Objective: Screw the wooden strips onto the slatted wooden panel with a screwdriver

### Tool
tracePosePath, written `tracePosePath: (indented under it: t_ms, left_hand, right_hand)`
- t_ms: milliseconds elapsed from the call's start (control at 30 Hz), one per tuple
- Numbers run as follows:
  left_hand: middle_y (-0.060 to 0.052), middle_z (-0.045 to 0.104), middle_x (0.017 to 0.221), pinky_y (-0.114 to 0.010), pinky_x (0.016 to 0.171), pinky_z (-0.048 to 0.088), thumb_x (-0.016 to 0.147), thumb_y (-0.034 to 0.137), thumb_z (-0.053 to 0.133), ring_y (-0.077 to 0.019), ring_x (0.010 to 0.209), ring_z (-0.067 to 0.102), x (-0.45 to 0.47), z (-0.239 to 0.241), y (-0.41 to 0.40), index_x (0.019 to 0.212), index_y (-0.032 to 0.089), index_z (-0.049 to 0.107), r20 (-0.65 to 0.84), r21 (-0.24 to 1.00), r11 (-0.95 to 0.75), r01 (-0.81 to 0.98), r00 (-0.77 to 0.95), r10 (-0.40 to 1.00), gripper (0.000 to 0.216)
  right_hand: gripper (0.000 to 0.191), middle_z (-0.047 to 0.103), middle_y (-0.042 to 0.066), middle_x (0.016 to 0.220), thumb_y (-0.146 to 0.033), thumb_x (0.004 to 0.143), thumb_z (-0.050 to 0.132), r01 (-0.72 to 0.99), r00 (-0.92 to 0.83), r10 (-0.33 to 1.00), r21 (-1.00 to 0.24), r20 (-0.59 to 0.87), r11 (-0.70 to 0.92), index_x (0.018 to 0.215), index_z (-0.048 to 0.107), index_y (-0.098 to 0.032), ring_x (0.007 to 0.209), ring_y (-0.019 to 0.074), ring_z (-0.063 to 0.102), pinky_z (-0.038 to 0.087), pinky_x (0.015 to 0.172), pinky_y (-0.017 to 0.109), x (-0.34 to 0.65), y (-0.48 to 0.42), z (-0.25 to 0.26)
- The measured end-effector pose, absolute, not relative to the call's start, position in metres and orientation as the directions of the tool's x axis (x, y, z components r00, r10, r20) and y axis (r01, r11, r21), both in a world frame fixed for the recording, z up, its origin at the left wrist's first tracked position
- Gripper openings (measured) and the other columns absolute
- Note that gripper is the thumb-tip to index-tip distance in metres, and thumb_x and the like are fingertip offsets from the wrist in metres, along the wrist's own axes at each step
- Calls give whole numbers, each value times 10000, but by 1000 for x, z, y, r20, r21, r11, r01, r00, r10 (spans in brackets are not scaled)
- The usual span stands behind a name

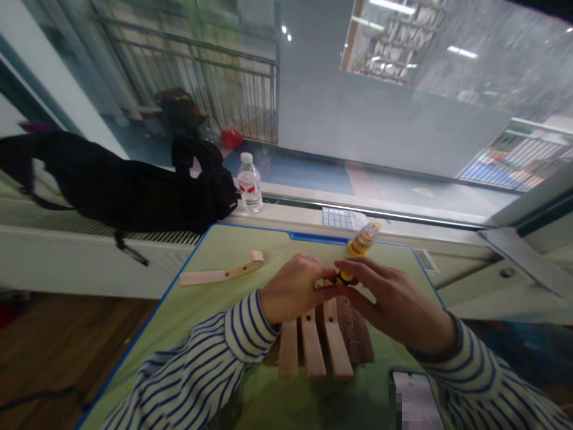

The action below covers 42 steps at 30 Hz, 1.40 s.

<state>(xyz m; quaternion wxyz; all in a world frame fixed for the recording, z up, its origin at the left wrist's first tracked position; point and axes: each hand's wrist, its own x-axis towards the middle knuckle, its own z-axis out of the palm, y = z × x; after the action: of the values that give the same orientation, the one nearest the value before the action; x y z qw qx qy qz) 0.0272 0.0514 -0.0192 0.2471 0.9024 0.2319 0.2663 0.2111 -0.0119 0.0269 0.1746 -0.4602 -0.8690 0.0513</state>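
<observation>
Above the middle of the green table, my right hand (389, 292) has its fingers closed around a yellow-and-black screwdriver (344, 277), of which only the handle's end shows. My left hand (298, 286) meets it there, fingers bent and pressed together at the handle; what they pinch is hidden. Below both hands lie three pale wooden strips (313, 349) side by side, with dark holes near their upper ends. They rest on a brown textured board (357, 334), partly covered by my hands. A curved wooden piece (224, 275) with two holes lies apart, left of my left hand.
A clear container with yellow ends (364, 239) stands at the table's (268, 242) back edge. A phone (416, 397) lies near my right forearm. On the sill are a water bottle (249, 184), a black bag (134, 191) and a printed sheet (338, 218), below the window.
</observation>
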Motion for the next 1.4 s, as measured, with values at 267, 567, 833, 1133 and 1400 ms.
tracePosePath:
  t_ms: [267, 567, 833, 1133, 1400]
  left_hand:
    - [-9, 664, 750, -236, 671, 389, 871, 435, 515, -125, 700, 587, 26, -20, 51, 878, 186, 672, 315, 589, -729, 348, 732, 604, 295]
    - [-11, 654, 765, -225, 705, 407, 917, 346, 463, -119, 734, 596, 27, -20, 52, 905, 183, 665, 297, 602, -741, 297, 778, 553, 260]
    - [-12, 656, 780, -225, 694, 408, 910, 329, 479, -119, 732, 591, 26, -19, 52, 961, 190, 661, 304, 618, -733, 285, 773, 557, 235]
    - [9, 661, 744, -224, 640, 376, 851, 366, 570, -114, 678, 576, 28, -20, 51, 883, 194, 670, 314, 623, -700, 350, 708, 633, 202]
    - [-6, 661, 771, -237, 697, 400, 856, 343, 566, -129, 733, 591, 27, -19, 51, 874, 186, 668, 297, 606, -714, 351, 732, 613, 189]
  right_hand:
    - [263, 614, 13, 1113, -231, 898, 463, 781, -520, 815, -244, 256, 575, 1157, 505, -248, 943, 162, 610, 506, 808, 338, 213, -10, 25]
    - [212, 633, 48, 1006, -331, 918, 444, 811, -461, 838, -245, 291, 531, 1054, 539, -198, 874, 176, 622, 490, 728, 320, 213, -8, 19]
    - [224, 621, 47, 912, -358, 913, 445, 828, -435, 837, -217, 332, 516, 1016, 540, -183, 778, 161, 615, 470, 666, 297, 211, -6, 13]
    - [231, 618, 37, 954, -359, 901, 462, 824, -463, 851, -235, 247, 516, 1057, 525, -200, 788, 168, 612, 479, 680, 321, 209, -7, 23]
    - [252, 595, 38, 1135, -203, 895, 447, 769, -526, 813, -267, 250, 580, 1136, 518, -223, 953, 165, 597, 488, 814, 330, 214, -10, 30]
